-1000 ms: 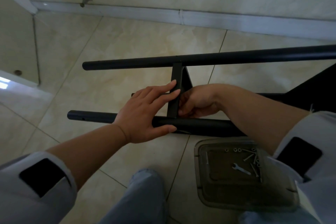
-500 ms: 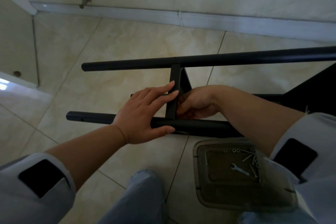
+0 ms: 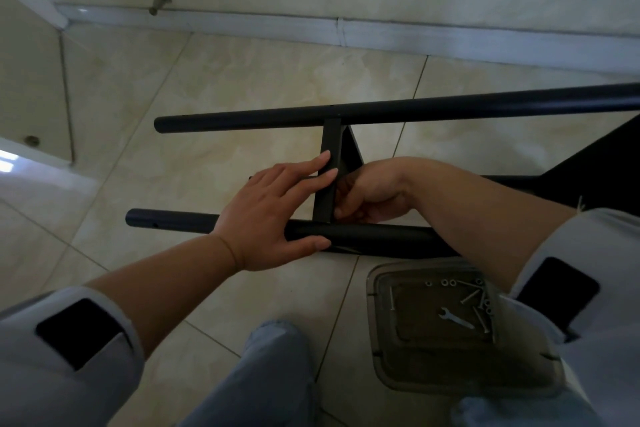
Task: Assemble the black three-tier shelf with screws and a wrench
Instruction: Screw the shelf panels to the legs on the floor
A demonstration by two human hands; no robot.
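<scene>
Shelf frame (image 3: 346, 239) lies on its side on cream floor tiles (image 3: 242, 80), no writing legible on it; left hand (image 3: 270, 215) rests with fingers (image 3: 322, 163) straight across the black crossbar (image 3: 329, 177), thumb on the near tube; right hand (image 3: 367, 198) curls just beyond that bar, grasp hidden; tray (image 3: 381, 357) with wrench (image 3: 455, 318) and screws (image 3: 474, 295) sits nearer the knees; skirting board (image 3: 346, 31) runs well beyond.
</scene>
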